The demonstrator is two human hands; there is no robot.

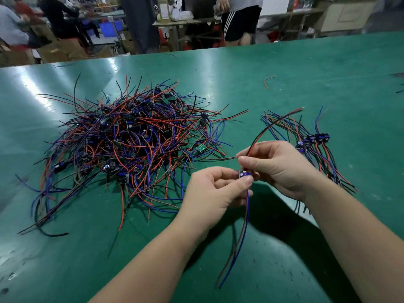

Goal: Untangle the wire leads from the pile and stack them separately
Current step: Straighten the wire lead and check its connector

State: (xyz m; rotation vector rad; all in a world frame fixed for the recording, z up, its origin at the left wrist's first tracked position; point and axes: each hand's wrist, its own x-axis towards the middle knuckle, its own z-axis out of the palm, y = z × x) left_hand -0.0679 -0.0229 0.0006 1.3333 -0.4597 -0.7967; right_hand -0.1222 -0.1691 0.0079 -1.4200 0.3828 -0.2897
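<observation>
Both hands are raised between the two heaps, near the table's (317, 68) front edge. Left hand (215, 189) pinches a small blue board (244, 174), thumb against forefinger. Right hand (277, 165) pinches the board's red-black leads (269, 127) just above it. Tangled pile (131, 138) lies left and sorted stack (314, 143) right, well apart. Green top runs wide to the far edge, with a stray red wire (269, 80) on it.

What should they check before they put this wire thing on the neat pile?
1. Left hand pinches the little board: ok.
2. Right hand pinches the red and black wires: ok.
3. Blue wires hang free of the tangled pile: ok.
4. Red and black wires straight: not ok, they curve.
5. Neat stack lies close beside the right hand: ok.
6. Little board undamaged: cannot tell, too small.
</observation>
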